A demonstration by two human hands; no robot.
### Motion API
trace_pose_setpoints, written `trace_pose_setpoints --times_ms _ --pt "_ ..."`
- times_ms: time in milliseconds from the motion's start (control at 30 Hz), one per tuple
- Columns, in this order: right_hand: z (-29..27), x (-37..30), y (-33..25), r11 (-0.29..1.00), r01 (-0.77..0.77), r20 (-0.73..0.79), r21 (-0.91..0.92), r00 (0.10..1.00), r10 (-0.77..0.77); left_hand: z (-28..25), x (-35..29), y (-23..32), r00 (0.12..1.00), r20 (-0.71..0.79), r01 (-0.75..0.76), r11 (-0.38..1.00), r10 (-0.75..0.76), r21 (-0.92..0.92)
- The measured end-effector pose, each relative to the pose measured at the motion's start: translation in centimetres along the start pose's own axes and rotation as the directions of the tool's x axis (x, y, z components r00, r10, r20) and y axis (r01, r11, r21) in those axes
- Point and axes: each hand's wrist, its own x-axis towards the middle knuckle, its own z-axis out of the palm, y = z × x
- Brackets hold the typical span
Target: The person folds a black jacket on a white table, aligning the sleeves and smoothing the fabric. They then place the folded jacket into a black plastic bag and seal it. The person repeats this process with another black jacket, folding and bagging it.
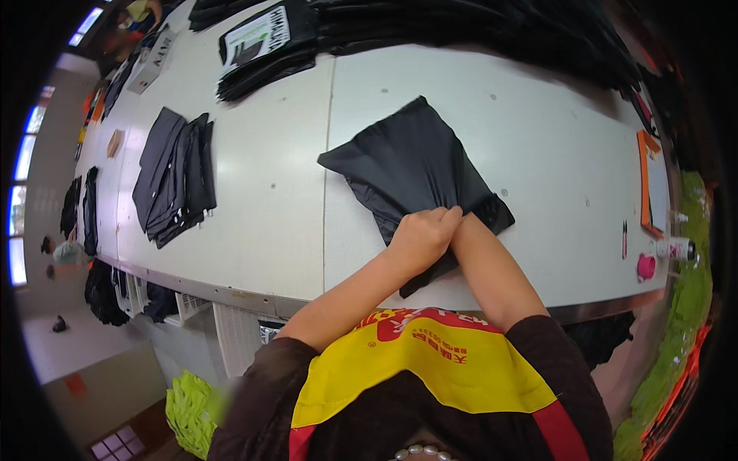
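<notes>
On the white table in front of me lies a black, thin, slightly shiny bag-like piece [407, 157], its far corner pointing away from me. Folds run from its middle down to my hands. My left hand [423, 234] is closed on the gathered near part of it. Right against it, my right hand [463, 227] reaches into the same folds; its fingers are hidden behind my left hand and the black material. Whether the piece is a plastic bag or a folded garment, I cannot tell.
Left of it lies a stack of dark folded garments [178, 177]. Further back are black packs with a white label [265, 46] and a long black heap [461, 23]. An orange-edged clipboard [653, 180], a pen [624, 240], a pink cap [646, 267] and a white bottle [675, 248] are at right.
</notes>
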Motion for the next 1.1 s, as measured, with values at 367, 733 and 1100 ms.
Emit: trace_pose_setpoints --times_ms 367,733,1100 --pt "0.8 -0.1 -2.2 0.999 0.043 0.025 -0.024 0.999 -0.043 -1.2 -0.2 -2.2 0.998 0.056 -0.034 0.997 0.03 0.065" --pt "2.3 -5.1 -6.0 0.995 0.084 0.005 -0.048 0.996 -0.084 0.8 -2.5 -0.9 0.999 0.023 -0.032 0.998 0.031 0.049" --pt "4.4 -4.6 -7.3 0.995 0.039 -0.022 -0.094 0.999 -0.041 -4.0 -3.3 0.8 0.992 -0.045 0.122 0.97 -0.115 0.212"
